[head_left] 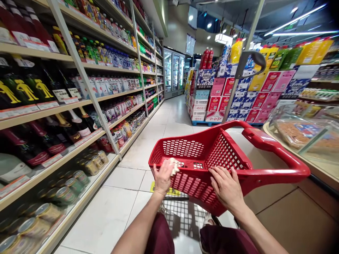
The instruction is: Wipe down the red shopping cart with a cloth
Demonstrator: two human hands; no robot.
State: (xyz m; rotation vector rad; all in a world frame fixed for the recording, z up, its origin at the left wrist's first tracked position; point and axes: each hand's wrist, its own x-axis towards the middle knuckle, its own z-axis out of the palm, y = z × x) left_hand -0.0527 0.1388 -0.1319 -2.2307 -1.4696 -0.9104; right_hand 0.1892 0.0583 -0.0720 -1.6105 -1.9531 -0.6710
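Observation:
A red plastic shopping cart (225, 151) with perforated walls stands in front of my knees, its handle to the right. My left hand (162, 178) is closed on a crumpled white cloth (174, 166) at the rim, near the basket's left end. The cloth is slightly blurred. On the near rim, toward the handle, my right hand (226, 187) holds the cart, fingertips at the top edge and thumb a little apart. The basket's floor shows through beyond the near wall, partly hidden by that wall and the left hand.
Shelves (120, 125) of bottles and cans line the left side. Stacked drink boxes (218, 97) stand ahead, with a metal pole (233, 93) before them. A glass-sided display counter (312, 141) is close on the right. Glass-door fridges (173, 72) stand at the aisle's end.

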